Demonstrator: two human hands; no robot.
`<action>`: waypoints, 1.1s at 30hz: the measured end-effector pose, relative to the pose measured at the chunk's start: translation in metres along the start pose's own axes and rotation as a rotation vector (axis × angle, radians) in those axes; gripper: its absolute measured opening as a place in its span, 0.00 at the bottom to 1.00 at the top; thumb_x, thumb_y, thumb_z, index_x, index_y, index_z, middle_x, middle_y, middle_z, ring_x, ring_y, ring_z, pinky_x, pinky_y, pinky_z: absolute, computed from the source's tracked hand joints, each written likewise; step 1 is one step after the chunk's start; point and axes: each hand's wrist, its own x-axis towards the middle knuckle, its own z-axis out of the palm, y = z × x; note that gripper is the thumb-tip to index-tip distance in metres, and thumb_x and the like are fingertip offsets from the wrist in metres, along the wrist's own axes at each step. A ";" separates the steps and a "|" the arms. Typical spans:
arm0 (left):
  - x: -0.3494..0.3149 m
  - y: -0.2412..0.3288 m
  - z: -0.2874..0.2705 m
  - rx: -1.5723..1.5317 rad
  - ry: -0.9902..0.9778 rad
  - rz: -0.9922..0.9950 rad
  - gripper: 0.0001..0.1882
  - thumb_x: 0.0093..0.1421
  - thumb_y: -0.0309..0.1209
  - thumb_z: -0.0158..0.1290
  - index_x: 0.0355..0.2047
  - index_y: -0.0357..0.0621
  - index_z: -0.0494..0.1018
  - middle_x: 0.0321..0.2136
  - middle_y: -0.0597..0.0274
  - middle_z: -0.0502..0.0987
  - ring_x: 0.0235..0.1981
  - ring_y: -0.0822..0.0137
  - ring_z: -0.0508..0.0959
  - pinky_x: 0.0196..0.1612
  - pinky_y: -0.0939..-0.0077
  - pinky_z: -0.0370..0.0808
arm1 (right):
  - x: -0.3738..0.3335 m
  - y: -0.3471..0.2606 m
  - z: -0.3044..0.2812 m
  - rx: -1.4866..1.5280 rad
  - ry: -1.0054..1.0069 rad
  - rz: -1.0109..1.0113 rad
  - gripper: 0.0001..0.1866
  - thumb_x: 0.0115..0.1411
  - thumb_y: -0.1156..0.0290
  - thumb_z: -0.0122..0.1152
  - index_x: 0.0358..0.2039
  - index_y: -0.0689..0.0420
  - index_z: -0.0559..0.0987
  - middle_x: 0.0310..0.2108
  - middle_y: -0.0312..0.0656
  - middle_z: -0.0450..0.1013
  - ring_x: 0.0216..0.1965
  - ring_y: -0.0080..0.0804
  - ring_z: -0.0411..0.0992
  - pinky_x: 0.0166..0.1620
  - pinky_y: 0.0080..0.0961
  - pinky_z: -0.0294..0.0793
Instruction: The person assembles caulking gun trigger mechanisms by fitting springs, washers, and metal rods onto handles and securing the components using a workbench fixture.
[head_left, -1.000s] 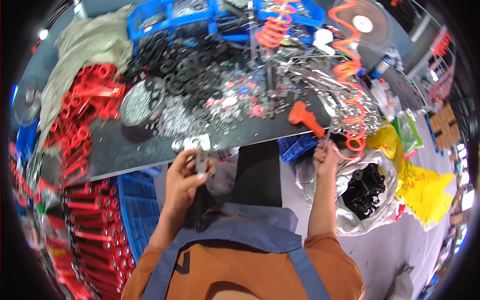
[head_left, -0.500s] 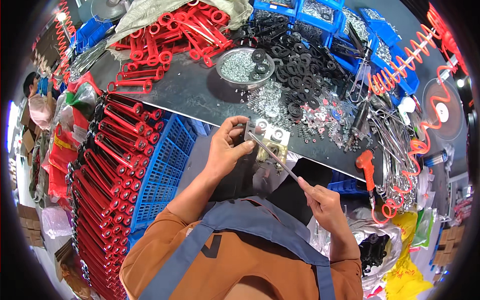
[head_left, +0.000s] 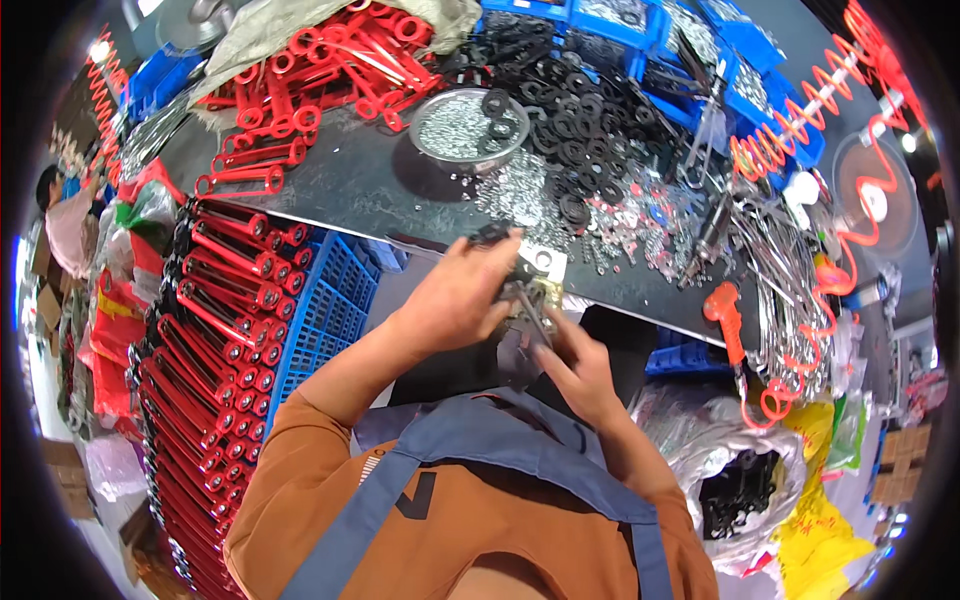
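Left edge of frame: red handles (head_left: 225, 345) in a tall stack, ends facing the centre, beside a blue crate (head_left: 322, 325). Upper left: a heap of red parts (head_left: 385, 60) on the dark surface (head_left: 350, 200). Right of it, a metal bowl (head_left: 468, 168) filled with small bright pieces, two black rings over its right side.

Centre: left hand (head_left: 462, 298), back of hand up, fingers curled. A black part (head_left: 490, 235) shows at the upper edge of this grip; whether it is clasped, cannot tell, since the hand hides the contact.

Metal rod (head_left: 534, 314) lies slanted between the hands, upper end near the left thumb, lower end inside the right hand (head_left: 580, 365). Right grip: thumb and fingers pinched around the rod. Just above the rod, a pale plate (head_left: 544, 262) with a round hole, at the surface's front edge.

Right side: orange tool (head_left: 728, 318) with coiled hose; below, a whitish sack (head_left: 688, 438) of black pieces.
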 end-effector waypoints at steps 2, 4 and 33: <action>0.008 0.022 0.002 0.103 -0.158 0.163 0.30 0.49 0.27 0.58 0.53 0.37 0.64 0.50 0.45 0.70 0.53 0.48 0.70 0.56 0.51 0.63 | 0.030 0.002 0.023 0.133 0.227 -0.129 0.20 0.57 0.74 0.61 0.50 0.62 0.71 0.24 0.43 0.74 0.25 0.23 0.71 0.30 0.23 0.71; 0.012 0.056 -0.019 0.341 -0.146 0.118 0.29 0.48 0.27 0.57 0.54 0.41 0.66 0.50 0.45 0.70 0.53 0.48 0.70 0.57 0.48 0.62 | 0.047 -0.010 0.023 0.104 0.274 -0.149 0.16 0.58 0.74 0.60 0.46 0.64 0.72 0.25 0.45 0.75 0.26 0.24 0.73 0.31 0.23 0.72; 0.007 0.021 0.009 -1.469 0.089 -0.772 0.23 0.59 0.26 0.55 0.51 0.39 0.59 0.41 0.55 0.76 0.45 0.70 0.74 0.51 0.73 0.69 | 0.137 0.109 -0.141 -0.921 0.076 -0.279 0.09 0.48 0.77 0.62 0.32 0.62 0.78 0.33 0.45 0.72 0.40 0.45 0.70 0.44 0.36 0.71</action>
